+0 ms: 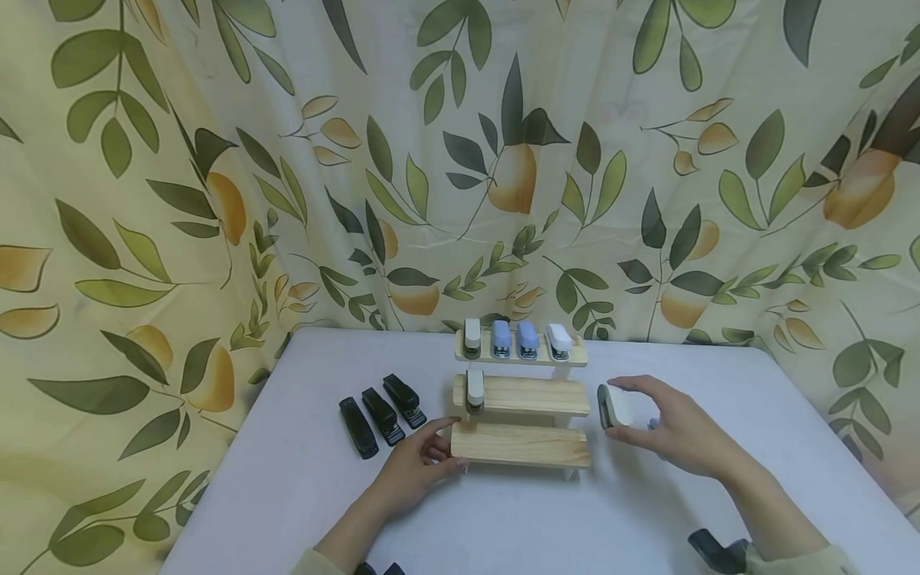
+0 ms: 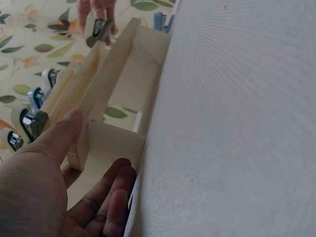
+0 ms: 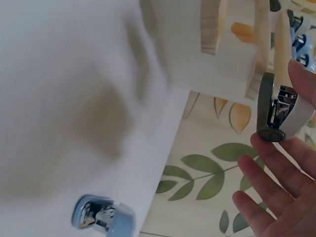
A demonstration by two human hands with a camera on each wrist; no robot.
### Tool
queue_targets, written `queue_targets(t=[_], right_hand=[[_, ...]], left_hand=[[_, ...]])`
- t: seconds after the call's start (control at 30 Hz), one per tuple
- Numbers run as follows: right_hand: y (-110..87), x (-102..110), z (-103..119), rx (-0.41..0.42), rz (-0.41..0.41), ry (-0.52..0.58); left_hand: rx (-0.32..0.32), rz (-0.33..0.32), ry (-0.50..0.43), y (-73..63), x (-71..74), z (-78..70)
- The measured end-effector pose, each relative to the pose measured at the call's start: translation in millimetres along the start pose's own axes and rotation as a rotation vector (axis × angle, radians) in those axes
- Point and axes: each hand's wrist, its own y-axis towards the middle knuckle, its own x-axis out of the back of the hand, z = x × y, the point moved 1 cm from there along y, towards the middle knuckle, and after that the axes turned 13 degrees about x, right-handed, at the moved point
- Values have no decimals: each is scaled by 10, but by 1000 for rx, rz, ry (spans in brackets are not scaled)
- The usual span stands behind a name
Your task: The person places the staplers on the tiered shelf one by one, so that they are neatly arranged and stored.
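Note:
My right hand pinches a white stapler by its sides, lifted to the right of a three-tier wooden display rack. In the right wrist view that stapler has its grey base facing the rack, gripped between thumb and fingers. At the rack's left end, my left hand holds the bottom board, thumb and index finger about its edge and the other fingers curled below. The middle tier bears one white stapler at its left end. Two white and two blue staplers stand along the top tier.
Three black staplers lie in a slanted row left of the rack. A blue stapler sits on the white tabletop at the right, mostly behind my right hand in the head view. A leaf-patterned curtain hangs behind the table.

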Motion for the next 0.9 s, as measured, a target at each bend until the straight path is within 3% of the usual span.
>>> queue_targets(t=[0.43,0.9], right_hand=[[121,4,276,62,-34,45],[303,-134,441,150,-43,86]], left_hand=[[5,1,-9,-5,-5,-1],[18,9,-18,-17,-4,-21]])
